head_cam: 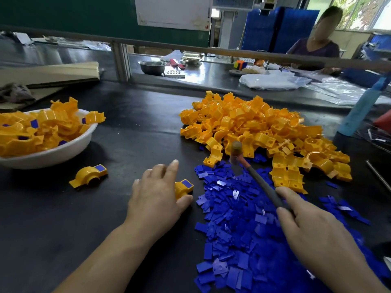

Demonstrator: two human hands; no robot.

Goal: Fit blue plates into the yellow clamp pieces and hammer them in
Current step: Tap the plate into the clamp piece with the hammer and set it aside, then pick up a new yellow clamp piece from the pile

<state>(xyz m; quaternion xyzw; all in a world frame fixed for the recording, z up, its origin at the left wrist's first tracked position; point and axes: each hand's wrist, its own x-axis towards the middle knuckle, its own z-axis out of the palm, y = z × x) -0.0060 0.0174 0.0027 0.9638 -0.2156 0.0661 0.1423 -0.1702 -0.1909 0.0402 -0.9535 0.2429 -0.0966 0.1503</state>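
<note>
My left hand [156, 197] pins a yellow clamp piece [182, 189] to the black table [131, 127], fingers laid over it and thumb tucked against its near side, so the piece is grasped, not just touched. A blue plate [187, 183] already sits in its end slot, facing up. My right hand [306, 225] is wrapped round the dark handle of the hammer [237, 152], whose head is blurred and hangs over the edge of the pile of yellow clamp pieces [264, 125], well apart from the held piece.

I judge this as the hammering step: plate fitted, blow not yet landed. The next move calls for bringing the head across onto the blue plate squarely, with my left fingertips kept off that end.

The heap of loose blue plates [230, 240] lies under my right hand. One plated clamp [88, 175] rests near the white bowl [63, 152], which holds more plated pieces.

I can read no brand or label; the white sheet [173, 11] on the far wall is too blurred
</note>
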